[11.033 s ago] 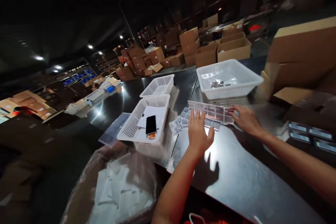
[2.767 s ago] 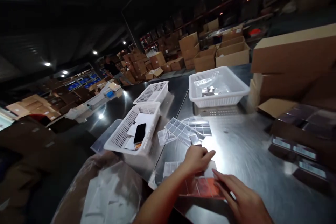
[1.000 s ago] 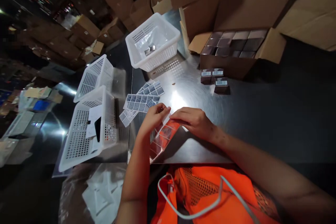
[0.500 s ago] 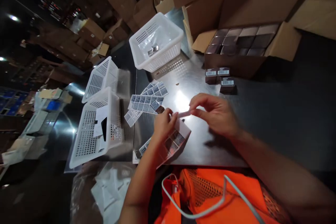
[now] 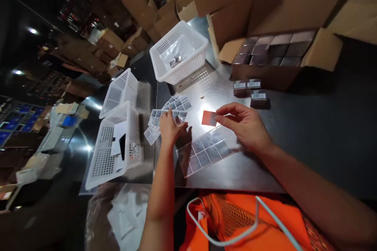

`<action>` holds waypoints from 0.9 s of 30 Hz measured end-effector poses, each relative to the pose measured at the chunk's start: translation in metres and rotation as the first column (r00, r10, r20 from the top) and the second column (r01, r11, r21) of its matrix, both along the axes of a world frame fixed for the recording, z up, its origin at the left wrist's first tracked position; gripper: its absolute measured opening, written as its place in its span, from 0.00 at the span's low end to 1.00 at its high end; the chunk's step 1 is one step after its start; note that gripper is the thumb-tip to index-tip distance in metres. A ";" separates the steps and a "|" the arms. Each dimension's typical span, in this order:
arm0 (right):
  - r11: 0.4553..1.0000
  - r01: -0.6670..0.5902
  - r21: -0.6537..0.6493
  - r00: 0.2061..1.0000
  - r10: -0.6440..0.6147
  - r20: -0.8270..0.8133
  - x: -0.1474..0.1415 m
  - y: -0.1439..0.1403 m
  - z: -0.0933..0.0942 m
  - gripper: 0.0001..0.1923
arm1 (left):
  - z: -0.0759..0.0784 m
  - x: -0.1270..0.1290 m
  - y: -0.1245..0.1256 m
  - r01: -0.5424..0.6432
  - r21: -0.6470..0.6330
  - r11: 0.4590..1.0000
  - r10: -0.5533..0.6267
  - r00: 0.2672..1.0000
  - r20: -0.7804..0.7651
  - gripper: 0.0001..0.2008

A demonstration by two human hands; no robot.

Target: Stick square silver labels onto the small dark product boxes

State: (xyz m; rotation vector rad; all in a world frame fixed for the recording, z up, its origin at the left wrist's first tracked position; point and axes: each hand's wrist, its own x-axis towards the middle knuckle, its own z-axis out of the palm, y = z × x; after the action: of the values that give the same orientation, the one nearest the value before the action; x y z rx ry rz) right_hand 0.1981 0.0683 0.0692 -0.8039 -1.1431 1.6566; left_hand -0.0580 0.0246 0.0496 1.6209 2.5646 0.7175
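A small square sticker label [image 5: 209, 118], reddish in the light, is pinched at its right edge between the thumb and fingers of my right hand [image 5: 246, 125]. My left hand [image 5: 170, 127] reaches over a fanned pile of printed label sheets [image 5: 156, 117], its thumb and fingers spread apart. Between them, a small dark box [image 5: 178, 119] lies on the sheets, partly covered by the hand. Nearer the table's front edge is a separate label sheet [image 5: 204, 155] with grey printed squares, below the sticker.
Three small dark boxes with barcode labels [image 5: 258, 96] stand before an open carton [image 5: 265, 72] packed with similar boxes. A white basket [image 5: 179, 71] holding clear plastic stands at the back. More white baskets [image 5: 100, 153] sit at left. A steel table [image 5: 250, 168] lies underneath.
My left hand has let go of the label sheet and moved left and up to the small box on the pile. The sticker in my right hand now faces the camera.
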 end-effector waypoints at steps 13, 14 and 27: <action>0.977 -0.188 -0.099 0.979 0.179 -0.093 0.005 0.001 0.001 0.38 | 0.010 0.052 -0.039 0.336 0.406 0.850 -0.500 0.757 0.421 0.28; 0.972 -0.208 -0.110 0.975 0.198 -0.099 0.005 0.000 0.002 0.39 | 0.013 0.056 -0.042 0.374 0.407 0.833 -0.529 0.753 0.390 0.27; 0.982 -0.174 -0.073 0.985 0.174 0.002 0.005 -0.006 0.001 0.37 | 0.028 0.072 -0.050 0.497 0.378 0.781 -0.594 0.777 0.207 0.25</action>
State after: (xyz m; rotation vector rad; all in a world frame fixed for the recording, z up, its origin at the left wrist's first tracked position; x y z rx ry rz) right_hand 0.2035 0.0625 0.0703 -0.7751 -1.1930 1.8498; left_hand 0.0139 -0.0249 0.0773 2.0045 1.6717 1.2178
